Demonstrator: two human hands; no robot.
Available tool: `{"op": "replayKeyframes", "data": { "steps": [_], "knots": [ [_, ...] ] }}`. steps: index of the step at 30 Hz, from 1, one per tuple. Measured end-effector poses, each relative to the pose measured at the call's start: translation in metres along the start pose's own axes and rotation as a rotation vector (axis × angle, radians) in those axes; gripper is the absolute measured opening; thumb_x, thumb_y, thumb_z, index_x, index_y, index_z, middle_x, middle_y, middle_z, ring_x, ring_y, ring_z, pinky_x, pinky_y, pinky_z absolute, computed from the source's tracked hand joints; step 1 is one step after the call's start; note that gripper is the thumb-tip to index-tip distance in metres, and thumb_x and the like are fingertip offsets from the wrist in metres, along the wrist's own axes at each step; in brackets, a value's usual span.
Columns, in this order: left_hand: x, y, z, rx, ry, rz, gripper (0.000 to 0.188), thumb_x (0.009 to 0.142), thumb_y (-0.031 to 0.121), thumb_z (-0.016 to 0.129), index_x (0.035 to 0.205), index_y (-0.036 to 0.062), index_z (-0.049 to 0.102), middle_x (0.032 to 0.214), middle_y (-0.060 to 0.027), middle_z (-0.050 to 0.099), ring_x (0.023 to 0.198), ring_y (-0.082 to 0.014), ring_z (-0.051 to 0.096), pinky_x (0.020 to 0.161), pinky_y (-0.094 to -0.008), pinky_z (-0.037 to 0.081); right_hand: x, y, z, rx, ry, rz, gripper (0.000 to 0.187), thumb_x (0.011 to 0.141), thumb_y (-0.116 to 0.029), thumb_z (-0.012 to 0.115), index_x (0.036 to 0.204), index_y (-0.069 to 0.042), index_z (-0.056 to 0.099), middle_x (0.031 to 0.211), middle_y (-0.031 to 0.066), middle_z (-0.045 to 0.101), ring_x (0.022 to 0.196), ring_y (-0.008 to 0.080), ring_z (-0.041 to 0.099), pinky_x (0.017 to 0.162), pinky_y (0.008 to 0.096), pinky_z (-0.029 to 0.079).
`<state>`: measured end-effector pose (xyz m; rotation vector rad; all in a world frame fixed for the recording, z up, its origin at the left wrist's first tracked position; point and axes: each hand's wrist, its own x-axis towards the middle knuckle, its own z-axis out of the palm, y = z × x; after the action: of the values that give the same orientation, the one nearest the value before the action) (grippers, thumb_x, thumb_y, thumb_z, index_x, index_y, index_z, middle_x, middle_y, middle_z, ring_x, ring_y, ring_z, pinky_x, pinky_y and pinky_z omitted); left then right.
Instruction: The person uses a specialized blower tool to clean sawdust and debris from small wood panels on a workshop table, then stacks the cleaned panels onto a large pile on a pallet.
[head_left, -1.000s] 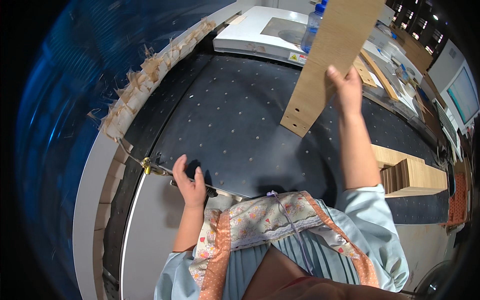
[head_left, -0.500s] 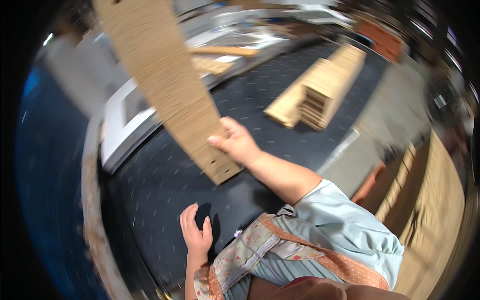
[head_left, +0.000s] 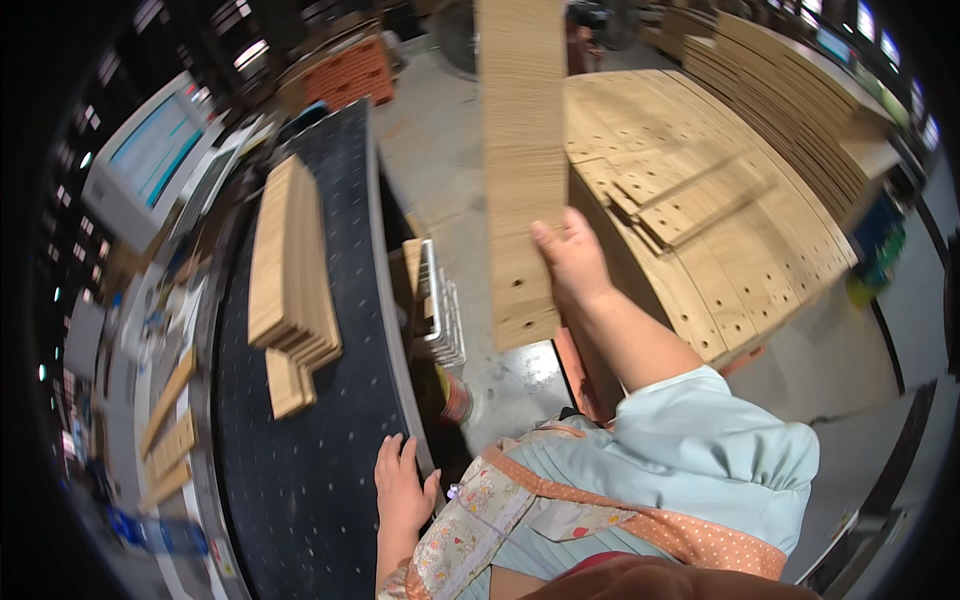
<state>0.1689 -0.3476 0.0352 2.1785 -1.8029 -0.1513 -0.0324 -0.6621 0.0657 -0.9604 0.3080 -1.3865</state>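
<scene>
My right hand (head_left: 580,262) grips a long wooden board (head_left: 523,170) near its lower end, thumb on the broad face. The board stands nearly upright, with two drilled holes near that end, and its top runs out of view. It is held over the floor gap between the black table (head_left: 350,470) and a large stack of drilled boards (head_left: 720,290) at the right. My left hand (head_left: 402,490) is at the black table's right edge, its fingers spread and nothing in them. Farther along the table lies a pile of wooden boards (head_left: 288,265).
Wooden strips (head_left: 170,450) lie along the table's left side, with a monitor (head_left: 150,150) beyond. A white wire rack (head_left: 445,310) stands beside the table. More boards are stacked (head_left: 790,100) at the far right. Orange crates (head_left: 350,75) stand at the back.
My view has turned to the right. The board in my right hand has swung from above the black table to beside the large stack. My left hand has moved to the table's edge.
</scene>
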Motion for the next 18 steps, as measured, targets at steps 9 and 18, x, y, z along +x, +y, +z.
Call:
{"op": "replayKeyframes", "data": {
  "steps": [9,18],
  "knots": [
    [0.041,-0.005,0.045,0.139,-0.050,-0.215,0.074,0.070,0.019,0.071,0.132,0.0008,0.034,0.138,-0.0228,0.031,0.132,-0.0398,0.022,0.109,-0.0494,0.016,0.025,-0.091,-0.289,-0.404,0.986,-0.187,0.026,0.085,-0.003,0.058,0.107,0.008,0.049,0.102,0.0191,0.060,0.091,0.0252,0.058,0.083,0.0352,0.045],
    [0.045,-0.017,0.057,0.272,-0.139,-0.343,0.066,0.073,0.023,0.065,0.131,0.0052,0.039,0.141,-0.0192,0.030,0.134,-0.0358,0.023,0.108,-0.0481,0.018,0.068,-0.090,-0.367,-0.875,1.153,0.256,0.036,0.077,-0.010,0.064,0.105,0.009,0.055,0.096,0.0234,0.062,0.090,0.0375,0.060,0.078,0.0426,0.048]
  ]
}}
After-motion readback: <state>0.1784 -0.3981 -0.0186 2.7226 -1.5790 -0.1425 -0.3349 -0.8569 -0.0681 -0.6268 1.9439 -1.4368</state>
